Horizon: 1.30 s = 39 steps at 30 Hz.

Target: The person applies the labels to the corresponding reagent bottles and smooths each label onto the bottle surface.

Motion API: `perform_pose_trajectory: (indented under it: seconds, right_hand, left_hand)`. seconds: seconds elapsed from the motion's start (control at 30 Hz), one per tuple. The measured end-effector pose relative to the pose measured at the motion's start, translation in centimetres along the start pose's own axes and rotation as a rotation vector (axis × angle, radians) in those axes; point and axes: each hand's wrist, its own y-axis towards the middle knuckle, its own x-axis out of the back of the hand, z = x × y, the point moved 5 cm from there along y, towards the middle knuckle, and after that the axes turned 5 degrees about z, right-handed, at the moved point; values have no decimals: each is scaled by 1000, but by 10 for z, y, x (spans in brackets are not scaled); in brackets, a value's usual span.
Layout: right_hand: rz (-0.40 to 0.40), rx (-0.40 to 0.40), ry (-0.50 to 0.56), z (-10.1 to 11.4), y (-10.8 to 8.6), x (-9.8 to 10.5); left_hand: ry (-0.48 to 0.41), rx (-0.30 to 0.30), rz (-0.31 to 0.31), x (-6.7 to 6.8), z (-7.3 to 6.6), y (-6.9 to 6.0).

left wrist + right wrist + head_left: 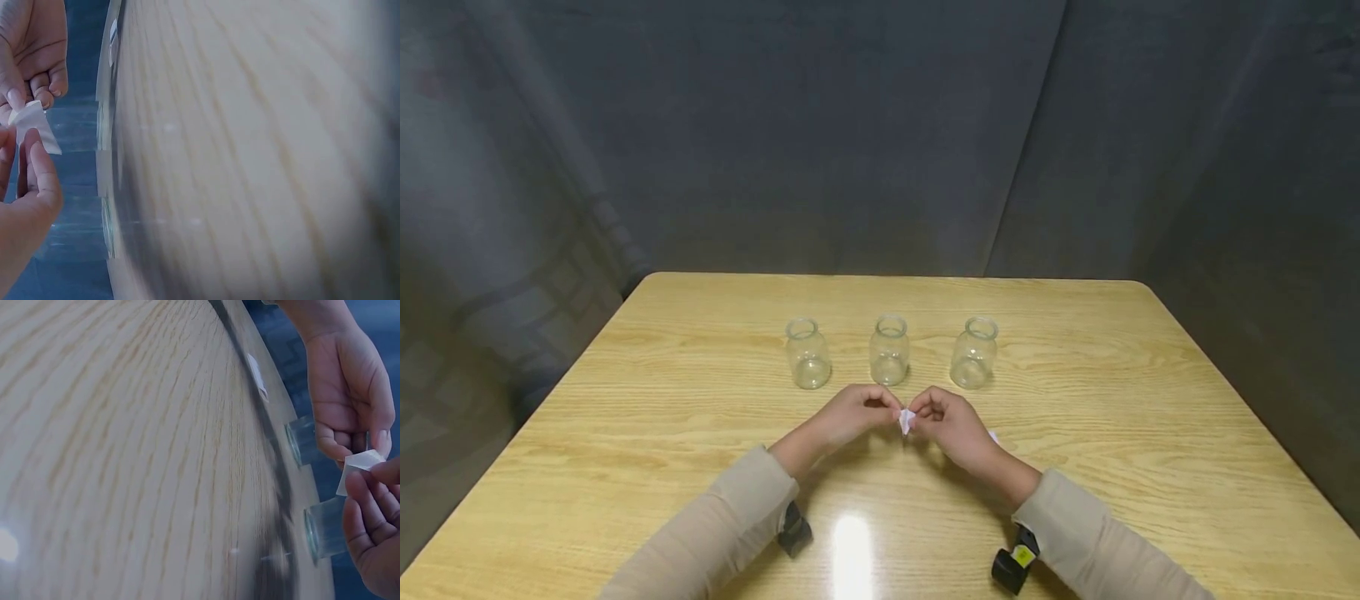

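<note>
Fingers of the left hand (852, 412) and right hand (956, 427) both pinch the white paper (906, 422); it seems light (easily creased, I think), best held by edges.

"What carries everything?"
"A yellowish wood-grain table (1150, 400) with rounded far corners."
"What's on it?"
"A row of clear glass jars, upright and apart — a middle jar (889, 346), with a left jar (807, 350) and a right jar (973, 350) flanking it. Nearer than the middle jar, rightward — a white scrap (994, 437), partly hidden."
</note>
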Motion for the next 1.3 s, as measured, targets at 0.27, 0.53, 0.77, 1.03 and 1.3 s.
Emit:
perform_pose_trajectory:
  seconds: [0.27, 0.53, 0.77, 1.03, 1.3]
  right_hand:
    - [20, 30, 76, 2, 0, 1]
    - [122, 7, 82, -1, 0, 0]
    - [199, 19, 95, -1, -3, 3]
    - [118, 70, -60, 1, -4, 11]
    - [35, 65, -25, 1, -4, 15]
  left_hand:
    - [-109, 7, -54, 4, 11, 2]
    - [-108, 21, -107, 8, 13, -1]
    - [-133, 45, -105, 8, 14, -2]
    - [-103, 34, -94, 7, 12, -2]
    - [-62, 46, -108, 12, 15, -8]
